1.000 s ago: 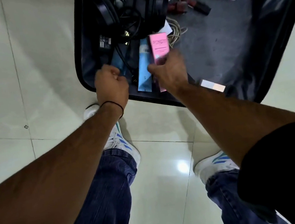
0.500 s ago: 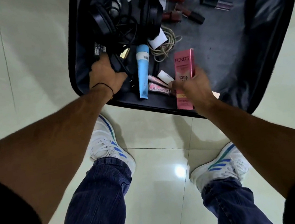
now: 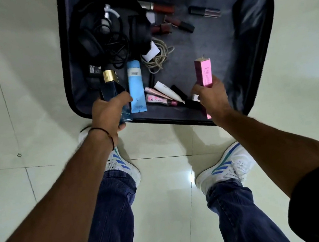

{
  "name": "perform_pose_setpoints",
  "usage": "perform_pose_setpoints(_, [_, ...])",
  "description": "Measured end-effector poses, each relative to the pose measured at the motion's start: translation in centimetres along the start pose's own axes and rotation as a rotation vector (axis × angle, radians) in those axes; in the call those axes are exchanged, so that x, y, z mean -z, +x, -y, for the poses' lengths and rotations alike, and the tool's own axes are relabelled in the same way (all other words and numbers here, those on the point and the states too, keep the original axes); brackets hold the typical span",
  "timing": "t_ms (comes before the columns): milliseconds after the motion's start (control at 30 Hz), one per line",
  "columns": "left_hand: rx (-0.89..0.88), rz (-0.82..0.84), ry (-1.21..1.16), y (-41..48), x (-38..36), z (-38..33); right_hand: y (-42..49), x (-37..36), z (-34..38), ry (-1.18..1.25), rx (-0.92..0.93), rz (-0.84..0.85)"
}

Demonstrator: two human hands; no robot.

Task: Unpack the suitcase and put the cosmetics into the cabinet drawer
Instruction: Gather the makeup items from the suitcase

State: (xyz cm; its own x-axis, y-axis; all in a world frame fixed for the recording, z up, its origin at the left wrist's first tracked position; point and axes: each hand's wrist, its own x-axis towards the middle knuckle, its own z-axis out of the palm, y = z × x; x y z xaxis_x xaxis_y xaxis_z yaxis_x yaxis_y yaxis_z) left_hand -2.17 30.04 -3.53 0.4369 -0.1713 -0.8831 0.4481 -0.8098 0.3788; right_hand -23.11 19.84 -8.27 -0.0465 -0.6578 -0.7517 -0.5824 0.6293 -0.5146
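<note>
Partly hidden: blue bottle (image 3: 111, 87) clasped in left grip (image 3: 108, 112), pink box (image 3: 204, 72) clasped in right grip (image 3: 211, 97)

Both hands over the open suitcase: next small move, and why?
Probably lift both clear and turn toward the drawer, not in view: the left hand holds the gold-capped dark blue bottle, the right hand the tall pink box, over the black suitcase.
</note>
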Motion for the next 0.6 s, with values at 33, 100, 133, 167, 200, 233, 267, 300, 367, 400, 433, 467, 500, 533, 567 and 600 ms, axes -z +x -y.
perform_pose_setpoints(33, [0.000, 0.025, -0.006, -0.5, -0.5, 0.3, -0.2, 0.4, -0.1, -0.004, -0.012, 0.006])
perform_pose_setpoints(100, [-0.044, 0.076, -0.018, -1.1, -1.8, 0.7, -0.4, 1.4, -0.5, 0.002, -0.050, 0.020])
perform_pose_setpoints(133, [-0.069, 0.099, -0.023, -1.1, -2.4, 0.7, -0.4, 1.8, -0.7, 0.009, -0.062, 0.020])
perform_pose_setpoints(167, [-0.082, 0.115, -0.021, -1.2, -3.2, 0.7, -0.4, 2.2, -0.9, 0.012, -0.072, 0.012])
perform_pose_setpoints(200, [-0.073, 0.122, -0.016, -1.1, -3.9, 0.6, -0.3, 2.6, -1.2, 0.012, -0.075, 0.007])
perform_pose_setpoints(233, [-0.069, 0.131, -0.012, -1.1, -4.7, 0.6, -0.3, 3.1, -1.4, 0.021, -0.078, 0.007])
perform_pose_setpoints(267, [-0.066, 0.133, -0.004, -0.7, -5.4, 0.6, -0.4, 3.3, -1.6, 0.038, -0.079, 0.010])
perform_pose_setpoints(300, [-0.077, 0.136, 0.006, -0.5, -6.2, 0.4, -0.3, 3.6, -1.8, 0.057, -0.079, 0.014])
perform_pose_setpoints(367, [-0.121, 0.088, 0.071, 0.2, -7.6, 0.3, -0.1, 4.0, -2.3, 0.079, -0.085, 0.018])
perform_pose_setpoints(400, [-0.150, 0.060, 0.114, 0.7, -8.1, 0.2, 0.0, 4.2, -2.6, 0.084, -0.087, 0.021])
perform_pose_setpoints(433, [-0.176, 0.042, 0.151, 1.1, -8.5, 0.2, 0.1, 4.3, -2.9, 0.086, -0.086, 0.027])
perform_pose_setpoints(467, [-0.200, 0.034, 0.197, 1.7, -8.8, 0.2, 0.3, 4.3, -3.1, 0.082, -0.085, 0.035])
perform_pose_setpoints(500, [-0.216, 0.039, 0.270, 2.0, -9.1, 0.1, 0.5, 4.4, -3.5, 0.075, -0.087, 0.045])
perform_pose_setpoints(533, [-0.223, 0.065, 0.355, 2.3, -9.3, 0.2, 0.7, 4.4, -3.7, 0.065, -0.093, 0.054])
perform_pose_setpoints(567, [-0.219, 0.118, 0.435, 2.4, -9.4, 0.2, 0.8, 4.4, -3.8, 0.060, -0.101, 0.059])
perform_pose_setpoints(600, [-0.203, 0.176, 0.511, 2.5, -9.6, 0.3, 1.0, 4.4, -4.0, 0.059, -0.106, 0.061])
